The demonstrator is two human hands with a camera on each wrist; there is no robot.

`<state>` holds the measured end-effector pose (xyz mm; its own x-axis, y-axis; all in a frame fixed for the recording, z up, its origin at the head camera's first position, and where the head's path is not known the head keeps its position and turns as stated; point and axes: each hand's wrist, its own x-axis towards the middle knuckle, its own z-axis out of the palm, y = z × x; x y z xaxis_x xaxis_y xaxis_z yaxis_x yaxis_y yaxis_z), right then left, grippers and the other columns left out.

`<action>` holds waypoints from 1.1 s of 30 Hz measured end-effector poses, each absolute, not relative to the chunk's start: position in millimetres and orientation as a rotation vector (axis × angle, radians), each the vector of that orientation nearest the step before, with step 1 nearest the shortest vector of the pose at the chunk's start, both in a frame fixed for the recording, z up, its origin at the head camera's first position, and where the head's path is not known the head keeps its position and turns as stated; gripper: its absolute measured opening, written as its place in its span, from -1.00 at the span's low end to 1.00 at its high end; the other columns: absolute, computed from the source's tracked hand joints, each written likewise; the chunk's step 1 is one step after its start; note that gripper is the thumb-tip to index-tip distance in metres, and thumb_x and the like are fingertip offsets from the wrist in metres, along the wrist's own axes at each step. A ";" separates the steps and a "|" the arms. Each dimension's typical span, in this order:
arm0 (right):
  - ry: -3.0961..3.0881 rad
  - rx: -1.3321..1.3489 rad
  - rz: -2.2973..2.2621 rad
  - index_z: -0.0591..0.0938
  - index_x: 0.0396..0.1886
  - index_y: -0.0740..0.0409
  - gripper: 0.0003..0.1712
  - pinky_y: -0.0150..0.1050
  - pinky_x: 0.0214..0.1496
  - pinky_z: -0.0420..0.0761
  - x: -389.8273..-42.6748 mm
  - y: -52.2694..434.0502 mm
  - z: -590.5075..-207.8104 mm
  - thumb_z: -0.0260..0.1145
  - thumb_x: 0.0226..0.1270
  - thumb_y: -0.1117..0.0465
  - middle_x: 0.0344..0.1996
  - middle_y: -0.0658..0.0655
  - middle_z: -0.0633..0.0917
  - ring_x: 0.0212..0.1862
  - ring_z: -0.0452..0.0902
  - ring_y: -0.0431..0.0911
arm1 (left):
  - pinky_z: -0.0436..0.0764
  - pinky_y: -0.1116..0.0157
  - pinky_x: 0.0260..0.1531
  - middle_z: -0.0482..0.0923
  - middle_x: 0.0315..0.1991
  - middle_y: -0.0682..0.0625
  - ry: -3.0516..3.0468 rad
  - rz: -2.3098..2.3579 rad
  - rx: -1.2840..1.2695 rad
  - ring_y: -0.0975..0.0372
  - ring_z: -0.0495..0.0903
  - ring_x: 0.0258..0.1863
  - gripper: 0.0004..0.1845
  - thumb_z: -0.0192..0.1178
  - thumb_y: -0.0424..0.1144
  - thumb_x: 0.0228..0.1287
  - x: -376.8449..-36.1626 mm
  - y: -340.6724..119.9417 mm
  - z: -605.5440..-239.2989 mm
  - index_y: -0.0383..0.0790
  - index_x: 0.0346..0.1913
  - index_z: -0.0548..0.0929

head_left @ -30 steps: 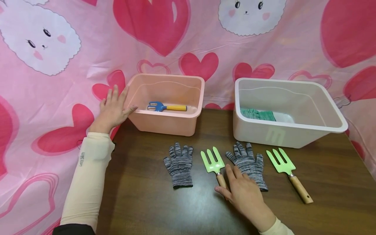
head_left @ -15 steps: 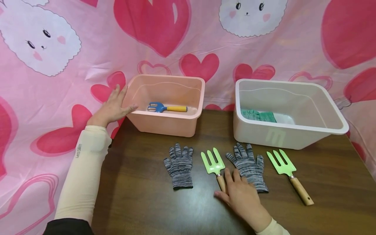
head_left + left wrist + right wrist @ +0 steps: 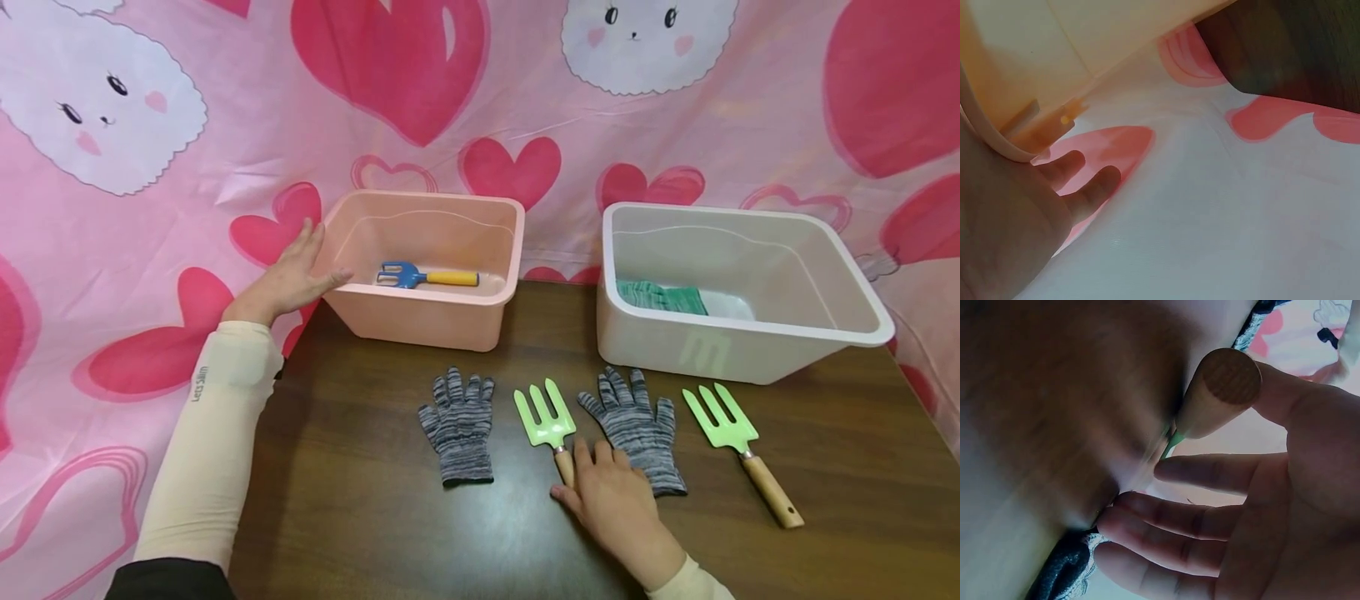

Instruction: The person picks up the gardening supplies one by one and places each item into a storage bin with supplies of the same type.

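Observation:
My left hand [image 3: 283,282] rests at the left end of the pink bin [image 3: 420,321], fingers spread along the outside and thumb over the front rim. Inside that bin lies a small blue fork [image 3: 431,277] with a yellow handle. My right hand [image 3: 617,504] is around the wooden handle of a green hand fork [image 3: 547,427] lying on the table. In the right wrist view the thumb touches the fork's handle [image 3: 1210,403], while the fingers stretch out nearly straight on the other side. A grey striped glove [image 3: 637,425] lies partly under this hand's outline.
Another grey striped glove [image 3: 461,429] lies left of the fork. A second green hand fork [image 3: 742,450] is at the right. Behind stands a white bin [image 3: 675,337] holding a green glove [image 3: 660,297]. A pink heart-print cloth [image 3: 540,108] hangs behind the table [image 3: 360,517].
My right hand has shifted slightly down and left along the fork's handle. My left hand has turned a little at the bin's end. The forks and gloves stay in place.

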<state>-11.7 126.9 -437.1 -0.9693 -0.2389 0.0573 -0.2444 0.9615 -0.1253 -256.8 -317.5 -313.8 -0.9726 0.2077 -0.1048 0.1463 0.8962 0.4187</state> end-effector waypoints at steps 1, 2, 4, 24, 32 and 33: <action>-3.066 0.379 0.199 0.59 0.13 0.35 -0.19 0.08 -0.47 0.57 -11.5 126.6 -437.9 0.53 0.12 -0.19 -0.27 0.29 0.54 -0.29 0.52 0.19 | -0.03 -0.42 0.32 -0.63 0.61 -0.06 2.915 0.630 0.271 -0.16 -0.42 0.57 0.18 0.04 0.45 0.29 -256.9 -317.1 -314.0 -0.06 0.61 -0.42; -3.062 0.380 0.194 0.59 0.10 0.35 -0.21 0.07 -0.48 0.56 -11.6 126.4 -438.6 0.53 0.12 -0.19 -0.30 0.28 0.53 -0.30 0.50 0.17 | -0.02 -0.42 0.32 -0.63 0.61 -0.05 2.913 0.636 0.269 -0.16 -0.41 0.57 0.18 0.04 0.46 0.29 -256.8 -316.7 -314.2 -0.06 0.61 -0.42; -3.060 0.382 0.187 0.61 0.02 0.34 -0.28 0.05 -0.51 0.55 -12.0 125.8 -439.6 0.53 0.12 -0.17 -0.34 0.25 0.51 -0.33 0.48 0.15 | 0.00 -0.42 0.32 -0.63 0.61 -0.05 2.912 0.642 0.259 -0.17 -0.41 0.57 0.19 0.03 0.47 0.29 -257.0 -316.3 -314.6 -0.07 0.61 -0.42; -3.068 0.393 0.269 0.48 -0.40 0.17 -0.56 -0.07 -0.65 0.49 -12.1 131.6 -441.6 0.62 0.03 0.15 -0.61 0.10 0.48 -0.55 0.51 0.04 | -0.07 -0.29 0.41 -0.53 0.62 -0.19 2.854 0.662 0.322 -0.13 -0.40 0.57 0.16 0.06 0.35 0.37 -263.8 -328.3 -315.5 -0.25 0.60 -0.38; -3.092 0.389 0.287 0.46 -0.39 0.17 -0.57 -0.04 -0.63 0.51 -10.7 136.0 -441.2 0.61 0.01 0.19 -0.56 0.13 0.50 -0.53 0.50 0.06 | -0.07 -0.34 0.38 -0.55 0.62 -0.11 2.879 0.638 0.347 -0.12 -0.40 0.58 0.10 0.03 0.34 0.39 -262.9 -332.6 -320.3 -0.18 0.61 -0.37; -3.093 0.380 0.295 0.46 -0.40 0.17 -0.58 -0.04 -0.62 0.51 -10.5 136.7 -440.7 0.60 0.01 0.20 -0.55 0.13 0.51 -0.53 0.50 0.06 | -0.07 -0.34 0.39 -0.54 0.62 -0.10 2.883 0.632 0.351 -0.11 -0.39 0.58 0.10 0.03 0.34 0.39 -262.7 -331.0 -320.0 -0.17 0.62 -0.36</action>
